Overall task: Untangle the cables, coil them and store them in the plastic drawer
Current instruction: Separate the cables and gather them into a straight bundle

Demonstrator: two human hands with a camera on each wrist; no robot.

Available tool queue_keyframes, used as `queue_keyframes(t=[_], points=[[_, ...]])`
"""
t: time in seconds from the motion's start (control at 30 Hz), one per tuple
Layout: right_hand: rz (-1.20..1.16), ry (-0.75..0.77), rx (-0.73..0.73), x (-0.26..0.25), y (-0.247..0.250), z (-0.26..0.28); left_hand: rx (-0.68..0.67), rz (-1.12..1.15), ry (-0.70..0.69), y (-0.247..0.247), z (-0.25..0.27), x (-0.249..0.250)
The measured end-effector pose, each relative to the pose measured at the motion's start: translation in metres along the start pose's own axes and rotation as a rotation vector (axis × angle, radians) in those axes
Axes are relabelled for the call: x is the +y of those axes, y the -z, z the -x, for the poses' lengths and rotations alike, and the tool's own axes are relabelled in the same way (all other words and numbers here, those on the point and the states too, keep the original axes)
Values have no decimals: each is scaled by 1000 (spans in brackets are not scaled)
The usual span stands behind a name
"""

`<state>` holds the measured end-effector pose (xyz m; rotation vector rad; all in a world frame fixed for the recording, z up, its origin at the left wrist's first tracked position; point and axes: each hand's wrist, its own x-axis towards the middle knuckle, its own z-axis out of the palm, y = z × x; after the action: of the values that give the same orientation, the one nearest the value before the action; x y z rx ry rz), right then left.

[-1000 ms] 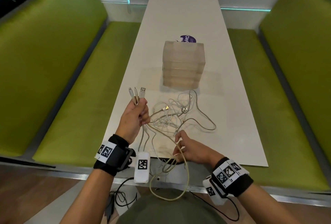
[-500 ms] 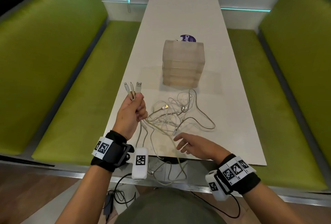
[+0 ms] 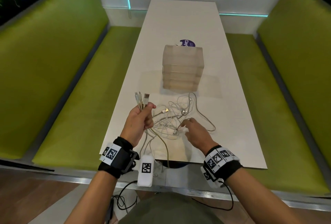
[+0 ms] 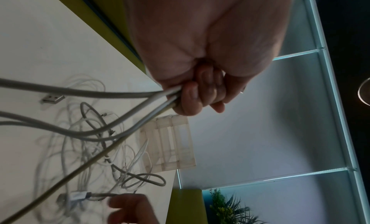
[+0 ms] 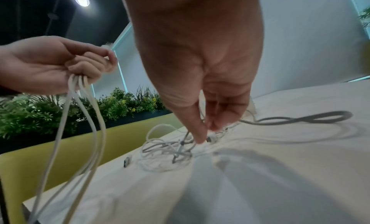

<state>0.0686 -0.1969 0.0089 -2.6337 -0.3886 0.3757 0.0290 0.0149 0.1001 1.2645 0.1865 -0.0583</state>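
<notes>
Fingers point(image 4: 200, 92) of left hand point(image 3: 138, 121) curled tight around three cables point(image 3: 142, 104) — connector ends sticking up above the fist, rest trailing down past the near table edge. Same clench seen from left wrist view, three strands exiting the fist toward the tangle. Held above the white table point(image 3: 179, 23), near its left edge.

Right hand point(image 3: 194, 131) down on the tangle point(image 3: 172, 116), thumb and fingertips point(image 5: 200, 138) closing on a connector plug point(image 5: 211, 138) in the pile. Pinch looks made in the right wrist view, but contact partly hidden by the thumb — cannot tell for sure whether the plug is actually gripped.

Tangle of white and grey cables lying on the table between the hands and the plastic drawer point(image 3: 182, 68). One grey loop point(image 3: 206, 116) spread out to the right of the pile. Loose USB plug point(image 3: 165, 110) lying flat at the tangle's left side.

Plastic drawer unit: translucent, upright at mid-table, just beyond the tangle, all drawers closed. Purple round sticker point(image 3: 187, 42) partly visible behind it.

Green bench seats point(image 3: 80, 89) on both sides of the table.
</notes>
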Motion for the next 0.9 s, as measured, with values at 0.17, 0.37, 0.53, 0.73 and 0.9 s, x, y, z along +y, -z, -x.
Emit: queue_keyframes(t=[0.17,0.37,0.53,0.73,0.9], points=[[121,-38,205,16,10,-10,13,66,43,1,1,-3],[-90,-60,31,20,33,-10,-1,85,80,-3,0,-7],[-468,12,-11,-2,77,19,39,162,90,-5,-3,-13],[-789,162,104,-39,87,35,-1,242,130,-18,-7,-17],[-846,215,97,-58,59,28,-91,214,123,-30,-5,-18]])
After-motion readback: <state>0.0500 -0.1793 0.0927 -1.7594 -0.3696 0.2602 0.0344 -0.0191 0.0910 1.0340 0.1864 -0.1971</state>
